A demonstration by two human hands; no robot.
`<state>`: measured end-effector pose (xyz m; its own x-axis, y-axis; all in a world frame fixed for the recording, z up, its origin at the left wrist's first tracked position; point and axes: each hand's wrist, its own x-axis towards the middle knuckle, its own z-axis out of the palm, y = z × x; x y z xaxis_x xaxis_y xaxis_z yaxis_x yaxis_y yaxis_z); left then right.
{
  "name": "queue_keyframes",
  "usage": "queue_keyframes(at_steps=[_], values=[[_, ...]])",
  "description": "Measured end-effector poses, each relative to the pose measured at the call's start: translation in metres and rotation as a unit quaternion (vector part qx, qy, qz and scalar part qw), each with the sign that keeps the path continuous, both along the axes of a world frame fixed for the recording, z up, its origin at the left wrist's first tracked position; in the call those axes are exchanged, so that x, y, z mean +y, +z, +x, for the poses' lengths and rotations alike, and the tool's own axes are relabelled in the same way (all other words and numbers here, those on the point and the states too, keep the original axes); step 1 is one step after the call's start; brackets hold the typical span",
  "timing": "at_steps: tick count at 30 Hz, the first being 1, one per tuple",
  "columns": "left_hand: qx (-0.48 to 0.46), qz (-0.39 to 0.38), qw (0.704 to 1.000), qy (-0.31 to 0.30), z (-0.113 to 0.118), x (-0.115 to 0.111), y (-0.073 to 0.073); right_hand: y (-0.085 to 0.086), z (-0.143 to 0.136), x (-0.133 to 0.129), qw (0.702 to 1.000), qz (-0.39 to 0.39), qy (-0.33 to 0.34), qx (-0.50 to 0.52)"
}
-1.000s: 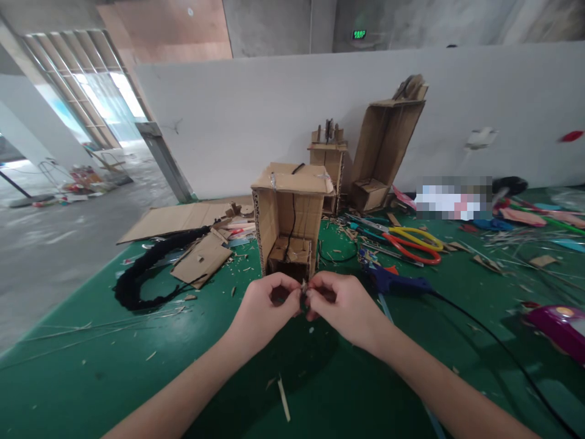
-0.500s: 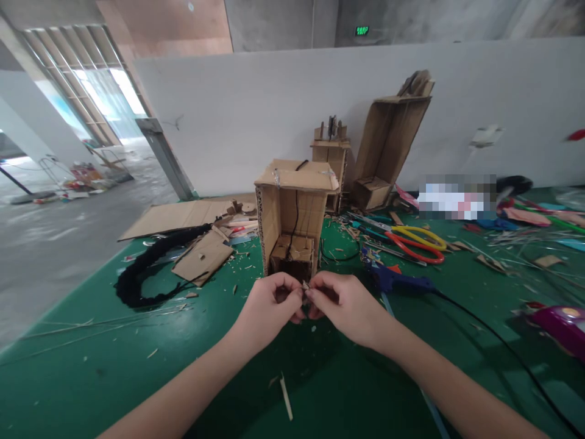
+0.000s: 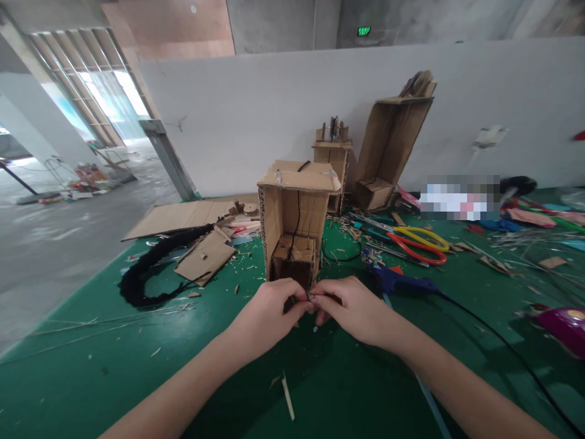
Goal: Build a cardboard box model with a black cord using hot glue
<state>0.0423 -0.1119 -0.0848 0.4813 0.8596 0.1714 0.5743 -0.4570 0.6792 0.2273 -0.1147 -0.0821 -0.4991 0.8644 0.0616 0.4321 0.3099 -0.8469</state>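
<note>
My left hand (image 3: 278, 310) and my right hand (image 3: 351, 308) meet fingertip to fingertip over the green table (image 3: 219, 378). Both are closed in a pinch around something small, mostly hidden by the fingers. Just behind them an open-fronted cardboard box (image 3: 270, 213) stands upright, with a smaller cardboard block (image 3: 297, 247) inside and a black cord (image 3: 298, 210) hanging down in it. A thin pale stick (image 3: 287, 397) lies on the table in front of my hands.
Scissors with red and yellow handles (image 3: 423, 239) and a blue glue gun (image 3: 404, 281) lie to the right. A black yarn bundle (image 3: 137, 280) and cardboard pieces (image 3: 205, 257) lie left. Taller cardboard structures (image 3: 397, 131) stand by the wall. A purple object (image 3: 564, 326) is at far right.
My hands have shifted slightly right and down, their fingertips pressed closer together. The small brownish piece seen between them before is now mostly covered. The whole view has moved a little.
</note>
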Motion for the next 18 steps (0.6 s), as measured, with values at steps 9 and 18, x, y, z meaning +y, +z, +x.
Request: queue_keyframes(at_steps=[9,18], values=[[-0.166,-0.181,0.968,0.048,0.0018,-0.0010,0.0053,0.0029,0.0107,0.0074,0.998,-0.037,-0.022,-0.040],[-0.215,-0.193,0.955,0.067,0.0089,-0.0012,0.0013,0.0060,0.0049,0.0017,0.997,-0.021,-0.048,0.060]])
